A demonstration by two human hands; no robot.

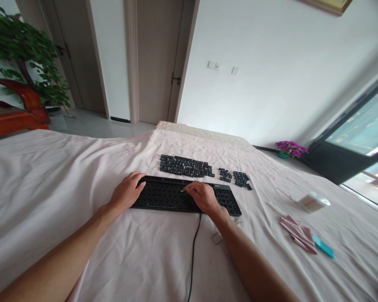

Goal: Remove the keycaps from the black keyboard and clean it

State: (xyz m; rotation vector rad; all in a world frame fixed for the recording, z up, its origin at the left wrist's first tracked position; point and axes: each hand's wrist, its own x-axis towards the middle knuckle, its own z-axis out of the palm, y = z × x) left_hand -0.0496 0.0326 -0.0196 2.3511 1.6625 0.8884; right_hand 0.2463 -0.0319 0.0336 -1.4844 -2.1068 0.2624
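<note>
A black keyboard [164, 196] with its keycaps off lies flat on the pale bed cover, its bare key sockets showing. My left hand [128, 189] grips its left end, thumb on top near the corner. Over the middle of the board, my right hand [203, 196] pinches a thin cotton swab [183, 191], of which only a small white tip shows at the fingertips. Just beyond the keyboard, loose black keycaps [185, 166] lie in a large group. Smaller groups of keycaps [240, 178] sit to the right of it.
A black cable [194, 256] runs from the keyboard toward me. On the right are a round tub [314, 201] of what look like swabs, a folded pink cloth [298, 233] and a blue object [324, 246]. A thin wire tool [217, 238] lies by my right forearm.
</note>
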